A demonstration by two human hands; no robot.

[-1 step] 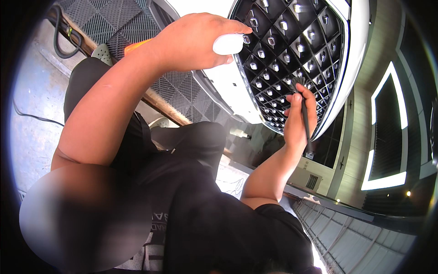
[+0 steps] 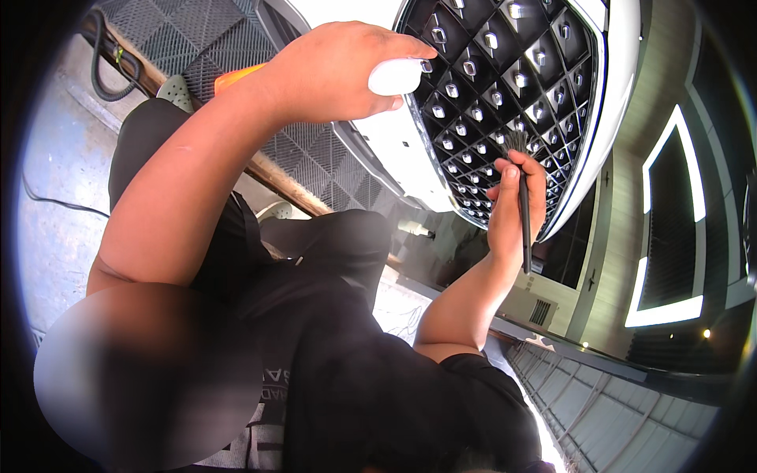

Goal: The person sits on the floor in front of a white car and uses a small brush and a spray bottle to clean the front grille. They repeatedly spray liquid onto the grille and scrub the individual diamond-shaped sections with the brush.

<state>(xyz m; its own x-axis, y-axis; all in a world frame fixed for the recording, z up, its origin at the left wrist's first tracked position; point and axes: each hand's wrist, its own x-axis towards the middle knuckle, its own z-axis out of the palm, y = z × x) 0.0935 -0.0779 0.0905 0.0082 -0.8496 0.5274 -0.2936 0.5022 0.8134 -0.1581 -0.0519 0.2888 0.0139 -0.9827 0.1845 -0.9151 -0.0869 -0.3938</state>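
In my right hand (image 2: pixel 516 205) is a black-handled detailing brush (image 2: pixel 526 225), its handle pointing down toward my forearm. The spread bristles touch the lower middle of a black car grille (image 2: pixel 497 98) studded with small silver pieces. My left hand (image 2: pixel 343 71) is curled round a smooth, white, rounded object (image 2: pixel 394 76) at the grille's left edge. My index finger reaches over the object and my thumb lies below it; the rest of it is hidden by the hand. An orange piece (image 2: pixel 236 77) shows behind my left wrist; whether it belongs to the white object, I cannot tell.
White car bodywork (image 2: pixel 386 146) frames the grille. Dark grid floor tiles (image 2: pixel 205 35) lie at the upper left, bordered by a brown edge strip (image 2: pixel 288 183). A dark hose (image 2: pixel 98 67) coils at the far left, with a thin cable (image 2: pixel 63 203) lower down.
The brush handle has swung slightly left at its lower end, and my right hand has shifted a little with it. My left hand keeps its place.
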